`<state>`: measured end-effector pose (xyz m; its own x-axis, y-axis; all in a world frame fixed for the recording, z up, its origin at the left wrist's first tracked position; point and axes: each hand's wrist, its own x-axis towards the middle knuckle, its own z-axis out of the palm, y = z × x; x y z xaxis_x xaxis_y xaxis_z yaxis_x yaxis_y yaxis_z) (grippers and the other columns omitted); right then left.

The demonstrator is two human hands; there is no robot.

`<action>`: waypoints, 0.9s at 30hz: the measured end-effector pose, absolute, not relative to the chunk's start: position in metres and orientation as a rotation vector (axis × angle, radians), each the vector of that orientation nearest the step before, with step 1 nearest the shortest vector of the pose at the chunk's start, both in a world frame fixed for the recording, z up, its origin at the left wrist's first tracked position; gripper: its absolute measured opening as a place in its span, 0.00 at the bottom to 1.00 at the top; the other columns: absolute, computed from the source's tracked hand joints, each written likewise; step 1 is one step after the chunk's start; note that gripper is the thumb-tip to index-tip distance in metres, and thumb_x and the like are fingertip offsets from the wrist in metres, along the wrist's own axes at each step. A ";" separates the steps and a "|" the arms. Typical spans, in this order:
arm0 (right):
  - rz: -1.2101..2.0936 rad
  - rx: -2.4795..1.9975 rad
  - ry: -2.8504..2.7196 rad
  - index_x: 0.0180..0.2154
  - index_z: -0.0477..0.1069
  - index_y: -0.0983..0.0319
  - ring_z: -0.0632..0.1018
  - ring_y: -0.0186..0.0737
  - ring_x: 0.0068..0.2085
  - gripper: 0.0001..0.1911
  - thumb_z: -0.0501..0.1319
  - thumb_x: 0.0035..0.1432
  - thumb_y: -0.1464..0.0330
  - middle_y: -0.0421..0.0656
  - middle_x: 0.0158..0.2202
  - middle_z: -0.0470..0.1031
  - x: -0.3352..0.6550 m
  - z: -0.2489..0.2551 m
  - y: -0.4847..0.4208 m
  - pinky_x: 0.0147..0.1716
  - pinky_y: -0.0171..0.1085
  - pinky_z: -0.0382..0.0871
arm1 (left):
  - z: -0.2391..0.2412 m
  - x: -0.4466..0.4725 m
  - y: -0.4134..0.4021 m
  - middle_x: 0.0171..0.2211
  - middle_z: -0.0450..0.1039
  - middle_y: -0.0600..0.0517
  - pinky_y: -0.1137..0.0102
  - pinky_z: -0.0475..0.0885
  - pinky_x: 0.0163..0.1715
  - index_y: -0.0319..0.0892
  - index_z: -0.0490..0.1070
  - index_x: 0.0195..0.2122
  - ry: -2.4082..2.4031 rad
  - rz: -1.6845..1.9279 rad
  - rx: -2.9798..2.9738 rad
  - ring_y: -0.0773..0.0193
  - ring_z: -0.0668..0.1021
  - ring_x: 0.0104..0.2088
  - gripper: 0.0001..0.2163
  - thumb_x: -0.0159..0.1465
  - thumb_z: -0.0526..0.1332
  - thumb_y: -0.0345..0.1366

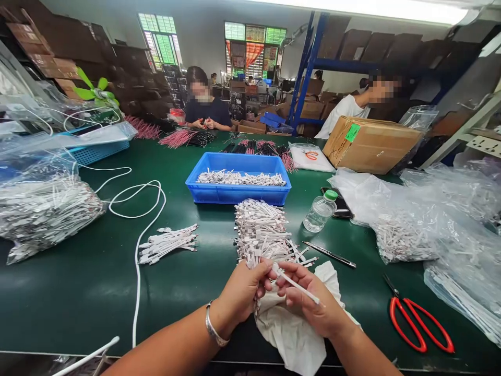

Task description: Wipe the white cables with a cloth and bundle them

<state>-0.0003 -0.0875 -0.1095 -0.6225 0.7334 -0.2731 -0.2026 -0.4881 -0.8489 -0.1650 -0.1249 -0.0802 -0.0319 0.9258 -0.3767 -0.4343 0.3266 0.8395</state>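
From across the bench, the person's right hand [313,303] firmly pinches a short white cable [298,285] between thumb and fingers, while the left hand [245,290] seems closed on its far end. Both are above a crumpled white cloth [291,326], beside a heap of cables [261,230] on the green tabletop [78,297]. The cable looks light and slim, easily held along its stem.

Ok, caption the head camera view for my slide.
Left hand and right hand hold a white cable over a crumpled cloth.
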 end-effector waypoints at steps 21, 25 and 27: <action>2.046 -0.897 -0.983 0.37 0.72 0.63 0.74 0.31 0.30 0.18 0.72 0.45 0.63 0.40 0.28 0.77 -0.039 -0.096 -0.059 0.32 0.30 0.66 | -0.086 -0.183 -0.112 0.15 0.63 0.56 0.78 0.52 0.16 0.37 0.67 0.22 1.210 1.253 0.666 0.75 0.63 0.15 0.16 0.55 0.64 0.46; 2.034 -0.906 -0.983 0.38 0.72 0.63 0.74 0.32 0.30 0.19 0.72 0.44 0.63 0.41 0.29 0.77 -0.038 -0.098 -0.058 0.32 0.31 0.65 | -0.085 -0.182 -0.111 0.19 0.66 0.56 0.78 0.55 0.17 0.37 0.67 0.24 1.194 1.255 0.640 0.75 0.64 0.16 0.16 0.53 0.65 0.46; 2.029 -0.908 -0.983 0.38 0.72 0.63 0.74 0.32 0.31 0.19 0.72 0.45 0.63 0.41 0.29 0.77 -0.038 -0.099 -0.058 0.32 0.31 0.65 | -0.086 -0.181 -0.110 0.19 0.65 0.56 0.78 0.53 0.16 0.37 0.67 0.24 1.189 1.242 0.626 0.76 0.64 0.16 0.16 0.54 0.65 0.46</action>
